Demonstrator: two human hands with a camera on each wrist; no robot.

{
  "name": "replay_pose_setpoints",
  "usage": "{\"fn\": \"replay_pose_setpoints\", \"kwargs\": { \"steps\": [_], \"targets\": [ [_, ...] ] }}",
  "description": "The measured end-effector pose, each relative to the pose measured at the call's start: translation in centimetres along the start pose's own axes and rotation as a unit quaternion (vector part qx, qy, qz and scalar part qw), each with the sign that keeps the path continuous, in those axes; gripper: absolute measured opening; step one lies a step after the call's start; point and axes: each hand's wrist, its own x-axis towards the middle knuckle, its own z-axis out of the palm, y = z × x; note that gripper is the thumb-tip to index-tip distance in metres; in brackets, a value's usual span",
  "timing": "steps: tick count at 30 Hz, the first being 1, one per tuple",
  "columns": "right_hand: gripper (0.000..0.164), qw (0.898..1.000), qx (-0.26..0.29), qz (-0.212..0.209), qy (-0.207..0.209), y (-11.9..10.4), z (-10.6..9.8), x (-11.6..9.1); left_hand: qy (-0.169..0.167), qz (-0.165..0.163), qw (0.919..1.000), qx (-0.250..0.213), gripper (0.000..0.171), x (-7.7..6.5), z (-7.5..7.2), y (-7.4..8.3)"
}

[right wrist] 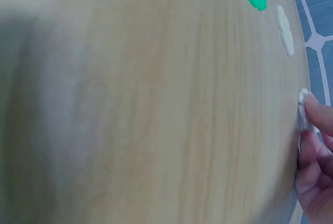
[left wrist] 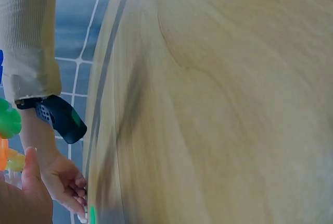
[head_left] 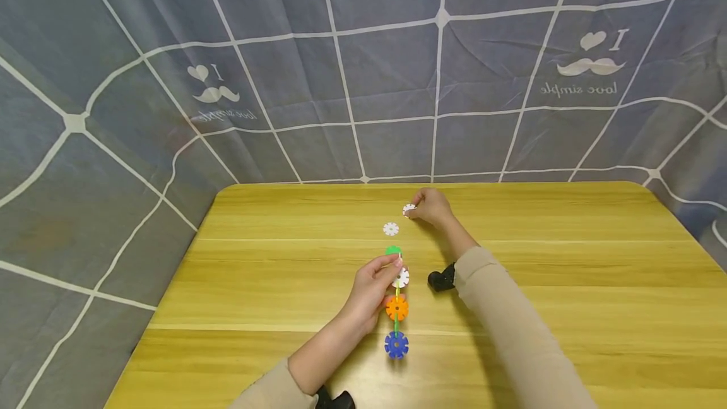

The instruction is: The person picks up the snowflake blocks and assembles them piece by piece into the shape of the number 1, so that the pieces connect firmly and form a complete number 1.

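My left hand grips a chain of notched plastic discs between thumb and fingers, near the middle of the table. Along the chain come a white disc, a yellow one seen edge-on, an orange disc, a green one edge-on in the head view, and a blue disc at the near end. Farther back, my right hand pinches a loose white disc by thumb and fingers, close over the tabletop. Another white disc and a green disc lie flat between the two hands.
The wooden table runs back to a grey-blue curtain with white lines, which also hangs at both sides. Black wrist cameras sit on the right wrist and the left wrist.
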Motion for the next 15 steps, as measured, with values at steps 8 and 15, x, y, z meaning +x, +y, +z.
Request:
{"fn": "replay_pose_setpoints", "kwargs": {
  "steps": [8,15],
  "targets": [
    [0.021,0.995,0.097,-0.002,-0.032,0.4,-0.2,-1.1,0.0,-0.003,1.0,0.004,0.045,-0.1,0.4,0.0],
    [0.023,0.991,0.113,-0.023,-0.065,0.2,-0.3,-2.6,-0.002,-0.008,0.9999,0.007,0.046,-0.1,0.6,-0.1]
  ]
}}
